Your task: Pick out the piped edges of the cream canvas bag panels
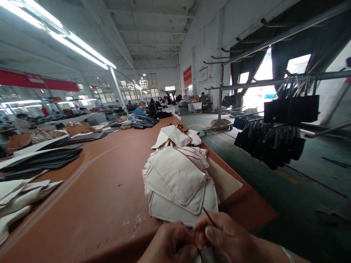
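Both my hands are close together at the bottom of the head view, in front of the table edge. My right hand (226, 233) is closed, with a thin dark stick-like tool (208, 217) poking up between thumb and fingers; its exact kind does not show. Fingers bent inward, my left hand (171, 241) touches the right one. A pale, shiny bit of material (206, 254) shows below the fingers, mostly hidden. Just beyond lies a stack of cream padded flap-shaped pieces (175, 175) with brown edges.
A brown-covered table (109, 190) stretches away ahead. Black sheets (46, 159) and cream pieces (16, 201) lie along its left side. To the right, a metal rack (246, 86) carries black bags (290, 109). A person in blue (140, 109) sits at the far end.
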`<state>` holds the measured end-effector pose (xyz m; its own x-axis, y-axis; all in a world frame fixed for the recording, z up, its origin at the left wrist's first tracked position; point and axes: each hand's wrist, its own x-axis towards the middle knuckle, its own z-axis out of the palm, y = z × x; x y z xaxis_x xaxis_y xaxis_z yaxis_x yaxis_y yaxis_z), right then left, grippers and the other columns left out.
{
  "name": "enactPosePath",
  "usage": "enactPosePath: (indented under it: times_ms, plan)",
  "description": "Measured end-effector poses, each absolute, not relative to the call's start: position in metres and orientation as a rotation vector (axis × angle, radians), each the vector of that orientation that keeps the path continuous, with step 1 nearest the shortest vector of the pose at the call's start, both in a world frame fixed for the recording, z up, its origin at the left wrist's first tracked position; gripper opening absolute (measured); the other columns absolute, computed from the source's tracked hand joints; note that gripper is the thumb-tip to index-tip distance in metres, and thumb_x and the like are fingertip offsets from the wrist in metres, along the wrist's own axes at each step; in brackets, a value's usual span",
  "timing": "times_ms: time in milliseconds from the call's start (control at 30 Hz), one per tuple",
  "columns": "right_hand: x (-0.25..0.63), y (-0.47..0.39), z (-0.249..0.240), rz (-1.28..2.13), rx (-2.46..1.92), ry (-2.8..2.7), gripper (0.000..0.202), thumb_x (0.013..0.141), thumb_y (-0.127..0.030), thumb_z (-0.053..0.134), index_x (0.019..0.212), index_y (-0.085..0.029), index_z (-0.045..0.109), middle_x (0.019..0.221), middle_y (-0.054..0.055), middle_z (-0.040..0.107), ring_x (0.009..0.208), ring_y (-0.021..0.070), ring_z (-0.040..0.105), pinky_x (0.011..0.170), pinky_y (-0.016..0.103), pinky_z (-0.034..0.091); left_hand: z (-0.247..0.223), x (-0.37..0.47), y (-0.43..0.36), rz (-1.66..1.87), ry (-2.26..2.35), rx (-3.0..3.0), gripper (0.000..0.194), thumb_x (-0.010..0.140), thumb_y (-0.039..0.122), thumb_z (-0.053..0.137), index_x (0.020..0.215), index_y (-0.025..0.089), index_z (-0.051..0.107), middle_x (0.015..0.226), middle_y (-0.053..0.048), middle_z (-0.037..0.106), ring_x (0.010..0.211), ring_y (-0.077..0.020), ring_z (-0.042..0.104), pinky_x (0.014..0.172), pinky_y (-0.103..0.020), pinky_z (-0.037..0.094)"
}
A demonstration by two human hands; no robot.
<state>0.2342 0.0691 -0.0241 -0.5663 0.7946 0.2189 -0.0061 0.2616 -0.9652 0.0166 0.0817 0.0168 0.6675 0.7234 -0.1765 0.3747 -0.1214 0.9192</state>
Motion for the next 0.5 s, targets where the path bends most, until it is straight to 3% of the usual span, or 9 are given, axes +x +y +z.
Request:
enactPosePath:
  times_ms: [100,167,267,400,500]
  plan:
    - [0.238,0.072,-0.004,1.563,-0.877,-1.781,0.043,0.096,-0.055,0.052,0.086,-0.014,0.062,0.07,-0.002,0.051,0.061,0.0105,0.04,0.055,0.021,0.033,0.016,0.017,0.083,0.412,0.942,1.919,0.024,0.08,0.033,0.06,0.064,0.018,0.05,0.07,0.001,0.05,0.069,-0.0147,0.046,0.068,-0.027,0.035]
    - [0.239,0.074,0.005,1.583,-0.946,-1.879,0.031,0.087,-0.043,0.066,0.077,-0.014,0.061,0.065,-0.004,0.047,0.059,0.0097,0.038,0.052,0.02,0.03,0.017,0.019,0.084,0.399,0.937,1.987,0.021,0.08,0.028,0.06,0.064,0.018,0.05,0.066,0.003,0.047,0.067,-0.0137,0.046,0.08,-0.03,0.036]
    - [0.238,0.073,0.005,1.604,-0.932,-1.879,0.022,0.081,-0.034,0.07,0.078,-0.014,0.06,0.065,-0.004,0.048,0.059,0.0093,0.039,0.051,0.019,0.029,0.023,0.02,0.083,0.387,0.861,1.927,0.035,0.083,0.039,0.064,0.061,0.019,0.046,0.063,0.004,0.043,0.064,-0.0125,0.041,0.083,-0.031,0.035]
    - [0.23,0.069,-0.01,1.656,-0.633,-1.725,0.037,0.082,-0.049,0.07,0.077,-0.015,0.055,0.075,0.0,0.052,0.067,0.0112,0.044,0.06,0.021,0.035,0.021,0.015,0.077,0.501,0.692,1.386,0.051,0.079,0.065,0.069,0.069,0.016,0.055,0.075,-0.001,0.049,0.07,-0.0142,0.043,0.067,-0.026,0.033]
    - [0.221,0.066,-0.016,1.682,-0.522,-1.603,0.045,0.082,-0.056,0.071,0.073,-0.016,0.053,0.073,0.0,0.051,0.065,0.0102,0.041,0.059,0.022,0.032,0.004,0.009,0.075,0.521,0.618,1.147,0.059,0.075,0.07,0.07,0.074,0.012,0.064,0.077,-0.004,0.051,0.069,-0.0134,0.042,0.065,-0.025,0.031]
